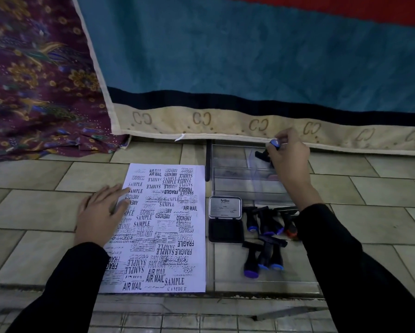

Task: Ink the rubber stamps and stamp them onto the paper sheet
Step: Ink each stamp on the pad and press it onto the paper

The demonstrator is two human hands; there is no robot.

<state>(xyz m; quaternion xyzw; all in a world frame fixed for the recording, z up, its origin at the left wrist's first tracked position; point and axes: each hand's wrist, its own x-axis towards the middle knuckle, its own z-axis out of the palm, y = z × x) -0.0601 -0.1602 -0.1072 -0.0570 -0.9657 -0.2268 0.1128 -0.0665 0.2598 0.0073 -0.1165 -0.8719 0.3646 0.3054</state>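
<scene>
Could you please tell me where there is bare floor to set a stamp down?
Bare tiles lie left of the paper sheet beyond the left hand, and between the sheet's top edge and the mattress. Right of the ink pad is crowded with stamps.

The paper sheet [175,236] under my left hand [100,217] is matt white paper. At its 3 o'clock the ink pad [225,230] has a glossy metal lid and a dull black face. The stamps [261,258], like the stamp [274,143] my right hand [288,159] pinches, are smooth black plastic with blue caps. At 12 o'clock sits a clear glossy plastic box [235,162], beyond it a fuzzy woven rug [225,56]. The floor tiles [33,212] look smooth, faintly shiny.
</scene>
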